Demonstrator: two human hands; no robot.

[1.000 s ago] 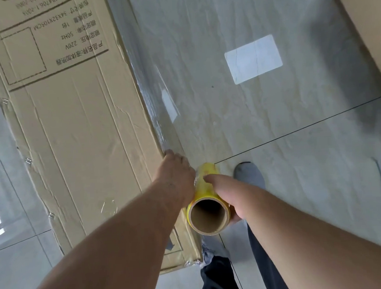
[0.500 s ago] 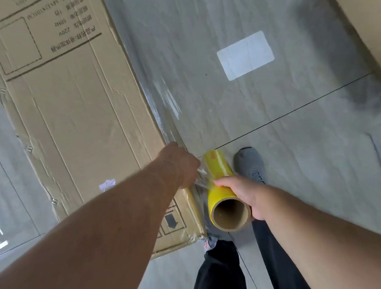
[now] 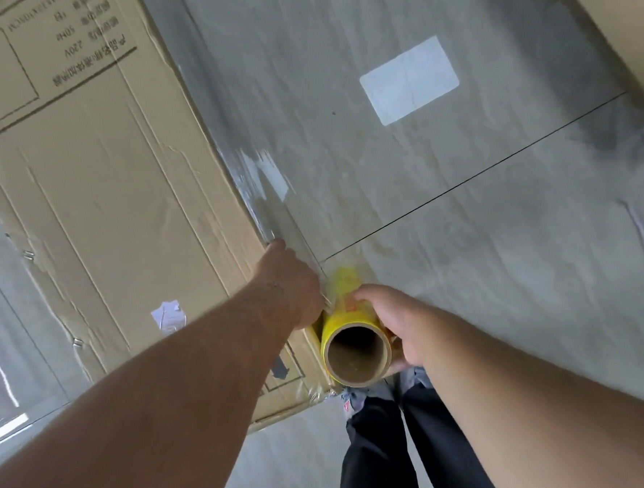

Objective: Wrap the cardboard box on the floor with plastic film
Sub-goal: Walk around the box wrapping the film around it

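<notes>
Gripping film roll (image 3: 349, 317) in right hand (image 3: 401, 325), left hand (image 3: 291, 283) pinching film (image 3: 268, 186) at box (image 3: 114, 203) edge

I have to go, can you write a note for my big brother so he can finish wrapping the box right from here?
Right hand grips the yellow film roll, its open core end toward you.
Left hand is at the box's right edge, where the film leaves the roll; I can't see whether it pinches the film.
The cardboard box lies flat on the tiled floor. A clear stretch of film already runs along its right edge.
Left to do: keep unrolling around the box, then tear and press down the end.
</notes>
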